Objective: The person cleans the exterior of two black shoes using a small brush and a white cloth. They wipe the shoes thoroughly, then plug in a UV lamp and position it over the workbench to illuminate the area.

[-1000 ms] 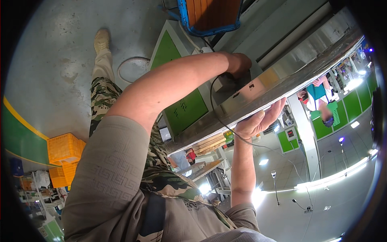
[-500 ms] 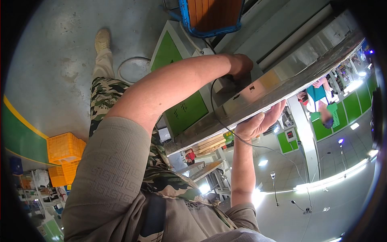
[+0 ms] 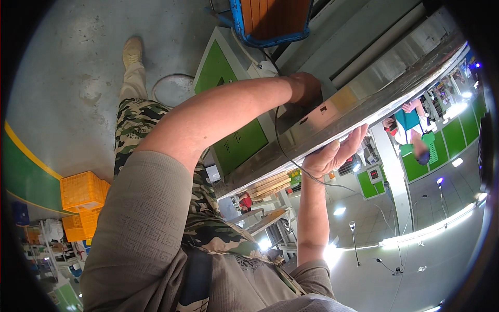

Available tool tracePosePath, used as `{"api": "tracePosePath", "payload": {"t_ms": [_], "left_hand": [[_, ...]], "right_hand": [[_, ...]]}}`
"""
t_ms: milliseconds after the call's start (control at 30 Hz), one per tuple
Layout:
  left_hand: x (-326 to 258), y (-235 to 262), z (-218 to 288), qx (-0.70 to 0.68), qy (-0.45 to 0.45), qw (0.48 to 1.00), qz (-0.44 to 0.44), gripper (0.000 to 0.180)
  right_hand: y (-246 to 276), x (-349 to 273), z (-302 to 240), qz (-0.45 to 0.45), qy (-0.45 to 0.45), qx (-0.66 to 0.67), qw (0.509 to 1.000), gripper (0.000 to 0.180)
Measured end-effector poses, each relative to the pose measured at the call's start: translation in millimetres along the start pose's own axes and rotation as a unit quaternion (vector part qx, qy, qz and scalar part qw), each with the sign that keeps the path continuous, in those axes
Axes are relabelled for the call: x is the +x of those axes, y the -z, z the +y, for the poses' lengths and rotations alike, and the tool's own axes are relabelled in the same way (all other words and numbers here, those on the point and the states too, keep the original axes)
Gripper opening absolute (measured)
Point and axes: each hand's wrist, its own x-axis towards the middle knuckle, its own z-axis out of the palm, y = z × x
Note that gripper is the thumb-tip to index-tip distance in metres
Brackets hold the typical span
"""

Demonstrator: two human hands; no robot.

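My left hand (image 3: pixel 306 88) reaches in beneath a metal-edged worktable (image 3: pixel 384 96). It is beside the dark recess next to the metal side panel; its fingers are turned away and hidden, so what they touch cannot be made out. My right hand (image 3: pixel 327 158) is against the table's long pale edge, fingers stretched out and thumb apart, with nothing seen in it. A thin dark cable (image 3: pixel 283 148) hangs from near my left wrist, crosses the table edge and runs past my right hand.
A green-and-white cabinet (image 3: pixel 239 145) stands under the table. Near it are a blue-framed stool with a wooden seat (image 3: pixel 273 21) and a white plug block (image 3: pixel 267 67). Orange crates (image 3: pixel 83 190) are stacked at the left. Another person (image 3: pixel 413 130) is visible at the far right.
My left hand has shifted slightly left and down. The cable's loop has moved a little, and my right hand stays nearly where it was at the table edge.
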Motion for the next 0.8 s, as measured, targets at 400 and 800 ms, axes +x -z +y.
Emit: {"api": "tracePosePath", "payload": {"t_ms": [400,800], "left_hand": [[5,-12,1,-0.016,-0.015,0.998,-0.064,0.034],[-10,-3,4,-0.006,-0.022,0.987,-0.161,0.054]], "right_hand": [[0,2,2,0.010,0.029,-0.001,1.000,0.056],[5,-3,2,0.003,0.010,0.000,1.000,0.056]]}}
